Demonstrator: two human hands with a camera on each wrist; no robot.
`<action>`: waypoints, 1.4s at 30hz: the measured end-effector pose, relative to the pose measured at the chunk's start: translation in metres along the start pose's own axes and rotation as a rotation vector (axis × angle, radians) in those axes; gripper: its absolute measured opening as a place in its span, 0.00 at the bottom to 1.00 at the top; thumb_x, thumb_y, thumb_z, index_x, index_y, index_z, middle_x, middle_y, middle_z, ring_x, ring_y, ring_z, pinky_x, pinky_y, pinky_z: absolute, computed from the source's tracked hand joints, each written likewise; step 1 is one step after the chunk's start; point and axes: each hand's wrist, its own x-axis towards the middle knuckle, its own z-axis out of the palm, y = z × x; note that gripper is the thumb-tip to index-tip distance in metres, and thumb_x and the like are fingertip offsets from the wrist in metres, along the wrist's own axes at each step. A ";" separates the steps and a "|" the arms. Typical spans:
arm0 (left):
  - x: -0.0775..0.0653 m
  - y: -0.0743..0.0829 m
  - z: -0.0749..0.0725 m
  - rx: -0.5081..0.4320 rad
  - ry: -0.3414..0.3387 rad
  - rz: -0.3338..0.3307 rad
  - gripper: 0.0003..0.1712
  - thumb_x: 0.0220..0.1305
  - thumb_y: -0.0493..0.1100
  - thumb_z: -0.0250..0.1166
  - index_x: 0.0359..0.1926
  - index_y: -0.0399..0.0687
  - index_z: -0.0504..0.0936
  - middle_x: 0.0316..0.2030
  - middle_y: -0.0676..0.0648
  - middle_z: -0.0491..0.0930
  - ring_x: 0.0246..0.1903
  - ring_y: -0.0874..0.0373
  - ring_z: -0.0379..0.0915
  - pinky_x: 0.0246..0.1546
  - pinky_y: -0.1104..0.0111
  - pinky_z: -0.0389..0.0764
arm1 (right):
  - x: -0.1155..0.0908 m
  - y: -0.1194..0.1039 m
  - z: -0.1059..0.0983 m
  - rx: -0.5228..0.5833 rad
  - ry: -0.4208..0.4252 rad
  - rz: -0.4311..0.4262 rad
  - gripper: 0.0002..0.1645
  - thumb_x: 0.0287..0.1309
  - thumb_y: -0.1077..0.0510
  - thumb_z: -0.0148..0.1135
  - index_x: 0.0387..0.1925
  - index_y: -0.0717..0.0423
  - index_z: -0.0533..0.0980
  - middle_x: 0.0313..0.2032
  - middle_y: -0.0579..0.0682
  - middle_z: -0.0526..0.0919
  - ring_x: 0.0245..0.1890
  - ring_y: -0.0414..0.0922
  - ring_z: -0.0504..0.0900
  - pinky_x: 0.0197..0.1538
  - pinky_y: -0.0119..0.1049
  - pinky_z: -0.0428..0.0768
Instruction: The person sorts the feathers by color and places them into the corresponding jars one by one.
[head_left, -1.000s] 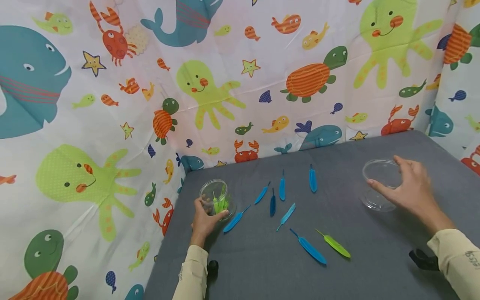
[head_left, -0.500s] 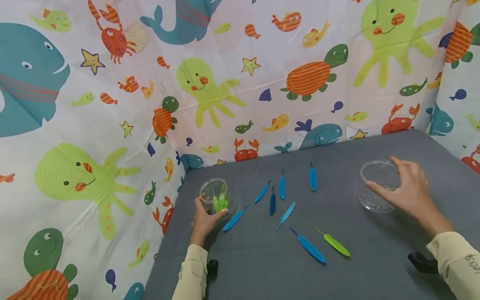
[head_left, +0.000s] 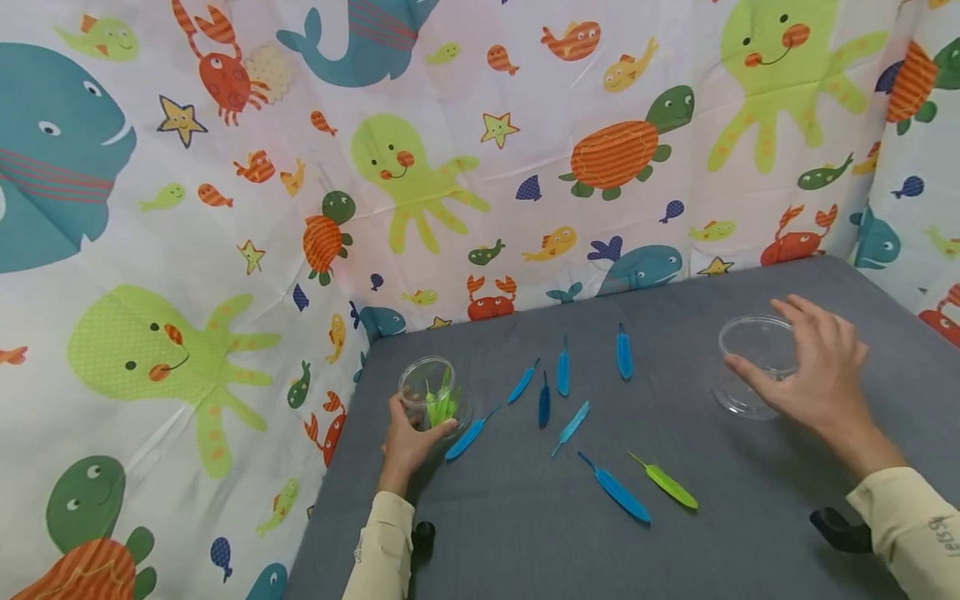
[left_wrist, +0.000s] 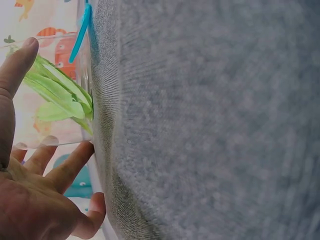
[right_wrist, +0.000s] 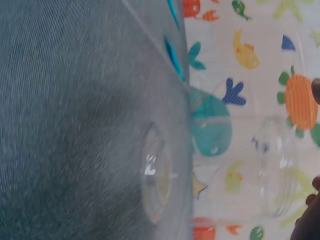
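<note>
My left hand (head_left: 405, 446) holds a clear plastic jar (head_left: 427, 371) at the left of the table, thumb and fingers on either side. Inside the jar are several lime-green feathers (head_left: 442, 407), which also show in the left wrist view as green feathers (left_wrist: 57, 92). At the right, a second clear jar (head_left: 742, 406) stands upright with nothing visible in it. Around its far side my right hand (head_left: 828, 375) is spread wide, thumb near the rim and fingers lifted off it. The right wrist view shows this jar (right_wrist: 280, 170), with dark fingertips at the right edge.
Several blue feathers (head_left: 624, 497) lie scattered over the middle of the grey table (head_left: 525, 542). One lime-green feather (head_left: 672, 487) lies near the front. A curtain (head_left: 450, 192) printed with sea animals rises behind and at the left.
The right jar has shifted slightly to the left. My right fingers have opened away from it and risen. My left hand and its jar stay in place.
</note>
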 end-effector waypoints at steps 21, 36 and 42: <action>-0.006 -0.001 -0.001 -0.030 -0.027 0.026 0.64 0.45 0.61 0.83 0.76 0.62 0.51 0.75 0.44 0.62 0.70 0.38 0.69 0.65 0.27 0.36 | -0.032 -0.049 0.025 -0.016 -0.395 -0.319 0.22 0.52 0.52 0.78 0.47 0.52 0.82 0.40 0.46 0.84 0.37 0.42 0.80 0.37 0.38 0.81; -0.011 0.001 -0.001 -0.030 -0.028 0.032 0.65 0.45 0.60 0.83 0.76 0.59 0.52 0.74 0.42 0.64 0.68 0.38 0.70 0.65 0.29 0.39 | -0.054 -0.052 0.057 0.042 -0.826 -0.271 0.38 0.47 0.38 0.79 0.54 0.54 0.79 0.34 0.39 0.79 0.33 0.33 0.75 0.36 0.36 0.75; -0.011 0.002 -0.002 -0.022 -0.024 0.030 0.65 0.45 0.61 0.82 0.77 0.59 0.51 0.74 0.43 0.64 0.68 0.39 0.70 0.65 0.30 0.41 | -0.060 -0.056 0.061 0.069 -0.870 -0.245 0.39 0.47 0.39 0.79 0.56 0.53 0.77 0.29 0.37 0.76 0.27 0.30 0.70 0.30 0.32 0.69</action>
